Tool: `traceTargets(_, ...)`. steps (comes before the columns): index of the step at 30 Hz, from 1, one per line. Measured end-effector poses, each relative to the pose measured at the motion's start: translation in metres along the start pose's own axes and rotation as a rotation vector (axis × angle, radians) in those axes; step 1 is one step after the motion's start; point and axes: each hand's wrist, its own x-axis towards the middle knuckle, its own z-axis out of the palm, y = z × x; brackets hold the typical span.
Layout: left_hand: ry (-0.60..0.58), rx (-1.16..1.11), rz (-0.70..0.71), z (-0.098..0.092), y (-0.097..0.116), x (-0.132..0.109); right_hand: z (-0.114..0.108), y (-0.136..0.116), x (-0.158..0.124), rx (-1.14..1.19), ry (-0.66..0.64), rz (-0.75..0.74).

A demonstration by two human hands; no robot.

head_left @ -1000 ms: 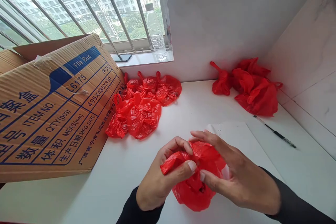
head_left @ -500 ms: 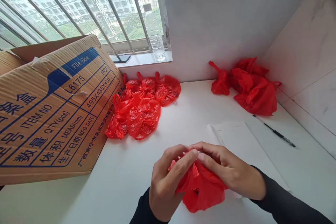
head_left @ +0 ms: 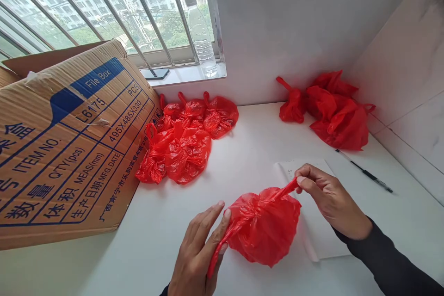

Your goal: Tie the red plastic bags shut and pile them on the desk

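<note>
A red plastic bag (head_left: 265, 229) lies bunched on the white table (head_left: 159, 236) in front of me. My left hand (head_left: 197, 252) pinches one twisted handle of the bag at its lower left, with the other fingers stretched out. My right hand (head_left: 329, 201) pinches the other handle at the bag's upper right, fingers closed on it. The two handles are pulled apart in opposite directions, tight across the top of the bag.
A heap of tied red bags (head_left: 185, 136) lies beside a large tilted cardboard box (head_left: 65, 143) at left. More red bags (head_left: 333, 108) sit in the far right corner. A paper sheet (head_left: 314, 231), a pen (head_left: 366, 173), a water bottle (head_left: 200, 37) and a phone (head_left: 156, 73) are nearby.
My hands were close together over the bag working its handles. They have moved apart, each pulling a handle outward, and the bag has flattened onto the table.
</note>
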Motion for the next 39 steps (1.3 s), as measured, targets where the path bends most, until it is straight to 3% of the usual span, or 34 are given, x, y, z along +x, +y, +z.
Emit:
traceTargets(4,0.027,-0.151,-0.119,0.007,0.005,-0.009,0.011,0.0,-0.004,0.182,0.043,0.016)
traceTargets(10,0.112,-0.456,-0.061,0.024,0.028,0.022,0.044,-0.018,-0.004,0.707,-0.085,0.111)
traceTargets(15,0.123,-0.509,-0.111,0.029,0.016,0.009,0.044,-0.002,0.011,0.854,0.026,0.139)
traceTargets(20,0.017,-0.373,-0.066,0.028,0.01,-0.005,0.04,0.01,0.012,0.687,0.028,0.129)
traceTargets(24,0.03,-0.171,0.103,0.044,0.025,0.018,0.049,0.0,0.006,0.489,-0.007,0.003)
traceTargets(27,-0.071,-0.072,0.178,0.065,0.035,0.037,0.052,-0.006,0.003,0.315,0.022,-0.089)
traceTargets(29,-0.123,-0.035,0.135,0.077,0.034,0.043,0.05,-0.006,0.001,0.203,0.096,-0.114)
traceTargets(32,-0.075,0.029,0.01,0.084,0.019,0.047,0.044,0.003,-0.002,0.111,0.207,-0.129)
traceTargets(36,0.063,0.181,-0.204,0.076,-0.015,0.06,0.042,0.024,-0.008,0.07,0.325,-0.125)
traceTargets(39,0.11,0.293,-0.295,0.063,-0.038,0.082,0.048,0.044,-0.012,0.081,0.313,-0.1)
